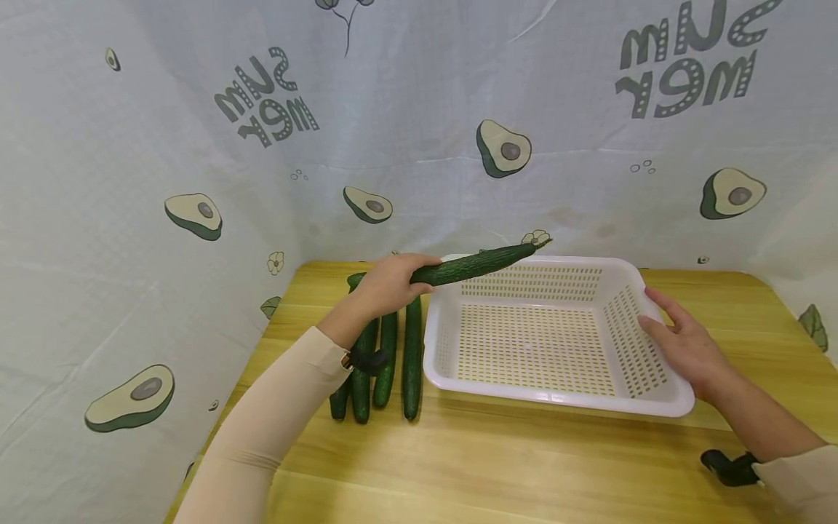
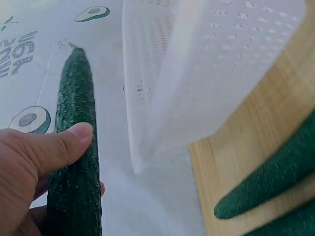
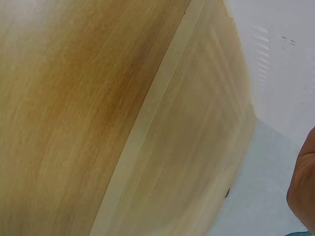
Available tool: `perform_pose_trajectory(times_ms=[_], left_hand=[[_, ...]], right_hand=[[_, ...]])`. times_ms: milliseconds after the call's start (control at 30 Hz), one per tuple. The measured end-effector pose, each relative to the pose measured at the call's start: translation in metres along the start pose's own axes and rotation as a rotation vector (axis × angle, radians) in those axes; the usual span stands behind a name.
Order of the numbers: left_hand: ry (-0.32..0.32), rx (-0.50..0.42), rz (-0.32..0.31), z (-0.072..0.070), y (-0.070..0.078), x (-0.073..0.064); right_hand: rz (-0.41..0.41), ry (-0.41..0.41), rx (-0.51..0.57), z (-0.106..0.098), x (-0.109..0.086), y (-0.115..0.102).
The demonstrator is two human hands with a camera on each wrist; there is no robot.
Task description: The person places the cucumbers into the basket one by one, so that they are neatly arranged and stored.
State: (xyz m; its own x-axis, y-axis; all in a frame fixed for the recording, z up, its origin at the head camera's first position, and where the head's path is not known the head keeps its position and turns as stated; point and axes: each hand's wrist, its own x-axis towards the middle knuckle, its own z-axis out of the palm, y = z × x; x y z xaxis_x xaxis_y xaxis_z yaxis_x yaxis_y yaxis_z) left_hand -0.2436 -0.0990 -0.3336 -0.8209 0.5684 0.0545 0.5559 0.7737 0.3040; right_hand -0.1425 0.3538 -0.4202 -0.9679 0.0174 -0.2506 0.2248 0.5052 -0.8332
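Note:
A long green cucumber (image 1: 481,266) is held by my left hand (image 1: 391,284), raised over the back left part of a white plastic basket (image 1: 550,397). In the left wrist view the thumb lies across the cucumber (image 2: 76,103), with the other fingers behind it and mostly hidden. My right hand (image 1: 687,349) grips the basket's right rim, thumb on the inner side. Inside the basket only the perforated bottom shows. In the right wrist view just a part of the right hand (image 3: 302,187) appears at the edge, beside the white basket wall (image 3: 280,64).
Several more cucumbers (image 1: 412,364) lie side by side on the wooden table (image 1: 497,466), left of the basket and partly under my left forearm. A white curtain (image 1: 419,102) printed with avocados hangs behind the table and along its left side.

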Motion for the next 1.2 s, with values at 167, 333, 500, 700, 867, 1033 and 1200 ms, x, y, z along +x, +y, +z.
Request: perform_pose_trajectory(times_ms=[167, 333, 500, 700, 867, 1033, 1200], left_hand=[[-0.052, -0.025, -0.027, 0.007, 0.01, 0.019], [-0.101, -0.013, -0.036, 0.018, 0.019, 0.041], [-0.181, 0.015, -0.033, 0.025, 0.034, 0.059], [-0.259, 0.032, -0.01, 0.035, 0.051, 0.079], [-0.268, 0.047, 0.029, 0.044, 0.06, 0.09], [-0.246, 0.146, 0.024, 0.056, 0.06, 0.096], [-0.209, 0.249, -0.02, 0.059, 0.056, 0.097]], right_hand=[[-0.003, -0.006, -0.004, 0.0, 0.0, 0.0], [-0.002, -0.01, -0.005, -0.001, -0.001, -0.001], [-0.002, -0.007, -0.009, 0.0, -0.002, -0.002], [-0.002, -0.016, 0.004, 0.0, -0.001, -0.002], [-0.001, -0.011, 0.004, -0.001, -0.002, -0.003], [0.001, -0.006, 0.0, 0.0, -0.001, -0.002], [0.002, -0.01, 0.013, 0.0, -0.003, -0.002]])
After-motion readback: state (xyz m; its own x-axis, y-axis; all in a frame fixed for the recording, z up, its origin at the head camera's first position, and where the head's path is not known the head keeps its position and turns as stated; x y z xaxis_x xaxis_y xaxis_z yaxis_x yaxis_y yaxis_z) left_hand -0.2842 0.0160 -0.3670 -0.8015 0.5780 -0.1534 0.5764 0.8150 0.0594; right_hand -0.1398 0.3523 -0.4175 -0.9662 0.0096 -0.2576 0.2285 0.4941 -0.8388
